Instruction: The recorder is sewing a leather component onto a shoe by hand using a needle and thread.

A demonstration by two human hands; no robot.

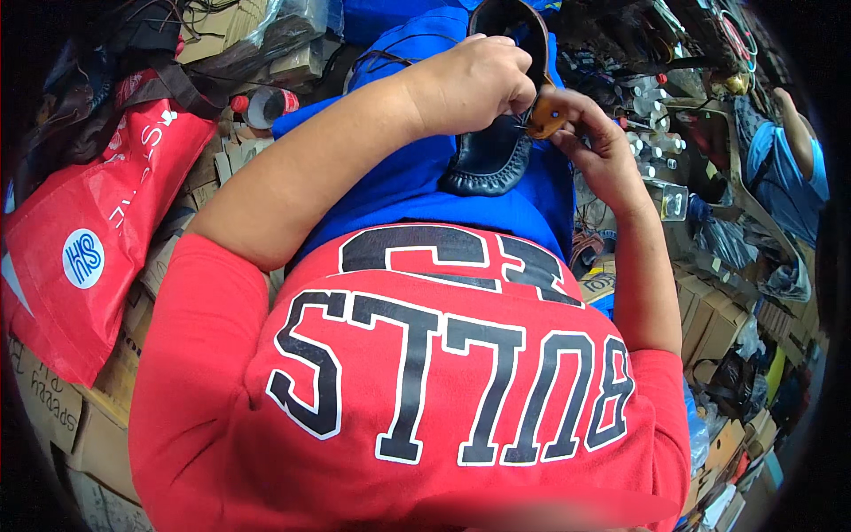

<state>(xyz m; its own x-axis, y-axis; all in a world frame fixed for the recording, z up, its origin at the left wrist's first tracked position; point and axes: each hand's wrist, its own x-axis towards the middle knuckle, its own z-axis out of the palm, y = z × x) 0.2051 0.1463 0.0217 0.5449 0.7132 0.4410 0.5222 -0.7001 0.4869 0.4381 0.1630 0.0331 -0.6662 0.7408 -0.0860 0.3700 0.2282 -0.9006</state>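
A black leather moccasin shoe [490, 158] lies on the blue cloth [390, 168] over my lap. Its toe, with a puckered seam around it, faces me, and its opening is at the far end. My left hand [483, 84] is closed over the shoe's left side, fingertips bent down toward the seam; what it pinches is hidden. On the right, my right hand [596, 142] grips a rounded orange-brown piece [546, 115] between thumb and fingers. A thin metal point sticks out of that piece toward the shoe, close to my left fingertips.
A red bag [106, 222] rests on cardboard boxes at the left, near a bottle with a red label [268, 106]. Several small bottles [656, 142] stand at the right, with brown cardboard boxes [709, 310] nearer. Another person in light blue [789, 168] is at the far right.
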